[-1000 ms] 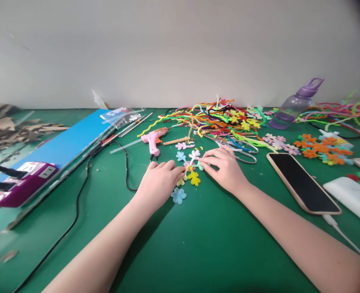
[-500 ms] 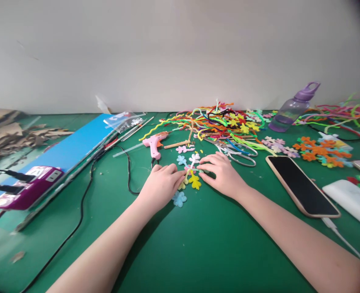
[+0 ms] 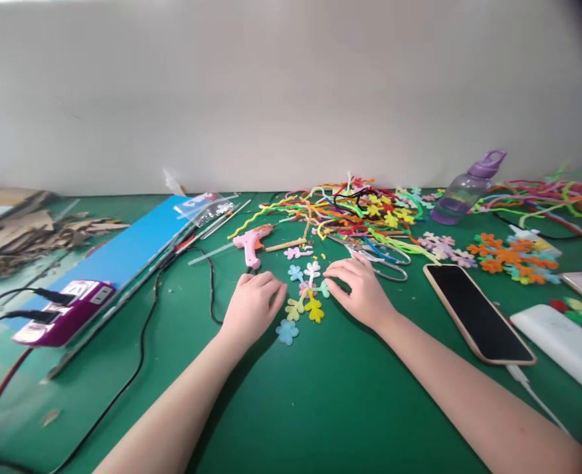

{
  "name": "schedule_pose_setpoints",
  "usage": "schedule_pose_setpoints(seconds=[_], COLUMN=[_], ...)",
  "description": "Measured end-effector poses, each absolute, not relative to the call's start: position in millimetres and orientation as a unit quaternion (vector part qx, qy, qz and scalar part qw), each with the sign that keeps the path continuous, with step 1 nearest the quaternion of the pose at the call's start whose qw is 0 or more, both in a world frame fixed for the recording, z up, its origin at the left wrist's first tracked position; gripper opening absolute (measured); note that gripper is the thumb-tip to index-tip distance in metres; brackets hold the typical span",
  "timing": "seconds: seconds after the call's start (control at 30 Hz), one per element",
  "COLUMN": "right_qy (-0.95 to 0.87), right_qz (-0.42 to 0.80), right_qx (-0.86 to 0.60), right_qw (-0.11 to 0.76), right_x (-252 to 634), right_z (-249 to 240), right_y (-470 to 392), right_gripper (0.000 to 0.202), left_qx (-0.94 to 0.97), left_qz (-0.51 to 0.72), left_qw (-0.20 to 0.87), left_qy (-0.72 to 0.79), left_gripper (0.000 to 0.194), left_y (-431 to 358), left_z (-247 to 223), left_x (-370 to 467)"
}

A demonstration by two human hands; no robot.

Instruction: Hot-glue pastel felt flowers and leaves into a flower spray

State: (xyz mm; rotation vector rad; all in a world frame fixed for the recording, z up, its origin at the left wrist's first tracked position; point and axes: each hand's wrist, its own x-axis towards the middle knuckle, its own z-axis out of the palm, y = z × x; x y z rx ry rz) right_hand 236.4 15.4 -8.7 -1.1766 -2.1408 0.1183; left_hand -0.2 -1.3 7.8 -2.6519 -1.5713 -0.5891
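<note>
A cluster of felt-like flower-shaped pieces lies flat on the green table between my hands, with white, blue, mint, pale yellow and yellow arms (image 3: 314,309) meeting at a pink middle. My left hand (image 3: 254,303) rests just left of the cluster, holding nothing, its fingers loosely bent and the thumb apart. At the cluster's right side, my right hand (image 3: 359,289) has thumb and fingers apart, the tips at the mint piece (image 3: 324,288); whether they press on it I cannot tell. A separate light-blue flower (image 3: 288,332) lies just below.
Behind my left hand lies a pink glue gun (image 3: 251,245). Scissors (image 3: 377,258) and a heap of colourful pipe cleaners (image 3: 350,207) lie behind my right. A phone (image 3: 476,313), power bank (image 3: 560,349) and purple bottle (image 3: 463,191) are right; a power strip (image 3: 66,313) sits left.
My left hand has drawn back leftward off the cluster, uncovering its middle and left arms. My right hand stays at its right side. The whole view has shifted slightly.
</note>
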Motion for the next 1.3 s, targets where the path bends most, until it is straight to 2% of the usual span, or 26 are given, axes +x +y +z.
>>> schedule_pose_setpoints(seconds=[0.33,0.53,0.87,1.07,1.3], right_qy=[-0.842,-0.812,-0.824,-0.823,-0.848], right_qz=[0.036,-0.002,0.062,0.058,0.076], right_qx=[-0.432,-0.497,-0.483,-0.465,-0.425], right_qw=[0.321,0.305,0.290,0.321,0.308], right_x=[233.9,236.5,237.7,237.9,239.4], right_z=[-4.0,-4.1,-9.1,-9.4,-10.7], right_y=[13.4,14.3,16.3,17.3,17.0], right_gripper=[0.011,0.019,0.022,0.011,0.013], left_qx=[-0.869,-0.883,-0.892,-0.896,-0.895], left_qz=[-0.180,-0.149,-0.139,-0.148,-0.167], left_qw=[-0.043,-0.071,-0.033,-0.005,0.001], left_qy=[-0.459,-0.439,-0.428,-0.419,-0.414], left_gripper=[0.031,0.035,0.032,0.032,0.031], left_y=[-4.5,-3.9,-2.3,-2.4,-3.4], left_z=[6.2,5.7,4.3,4.7,5.1], left_x=[4.2,5.7,4.7,4.9,6.0])
